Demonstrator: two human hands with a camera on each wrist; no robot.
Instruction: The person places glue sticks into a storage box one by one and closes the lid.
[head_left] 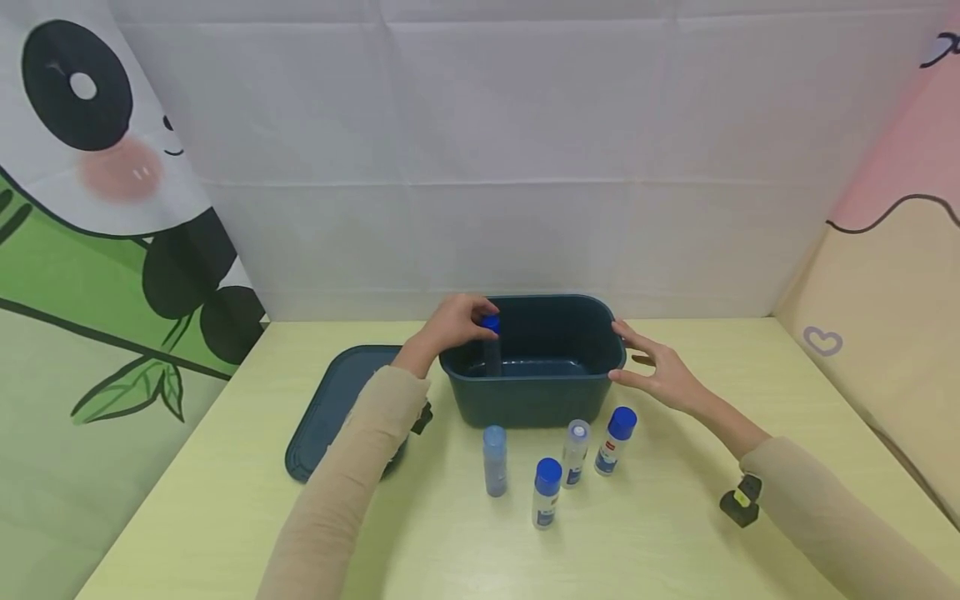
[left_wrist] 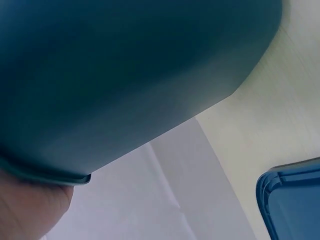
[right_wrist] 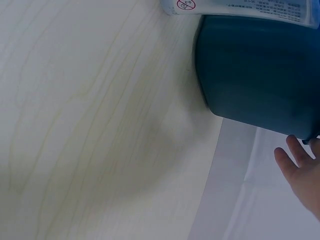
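Observation:
My left hand (head_left: 456, 323) reaches over the left rim of a dark teal plastic bin (head_left: 525, 404). Between its thumb and fingers it pinches the blue cap of a small clear bottle (head_left: 492, 354), which hangs upright inside the bin. Only part of this hand shows at the rim in the left wrist view; the bottle is hidden there. Spread along the bin's right rim, my right hand (head_left: 663, 379) has its fingertips and thumb right at the edge, fingers fairly straight. The right wrist view shows these fingers (right_wrist: 285, 162) beside the bin's outer wall.
In front of the bin stand a pale blue bottle (head_left: 495, 462), an uncapped-looking clear bottle (head_left: 575, 454) and two blue-capped labelled bottles (head_left: 545, 500), (head_left: 611, 446). A dark teal lid (head_left: 341, 404) lies on the table to the left, partly under my left arm. A white cloth (head_left: 525, 167) hangs behind.

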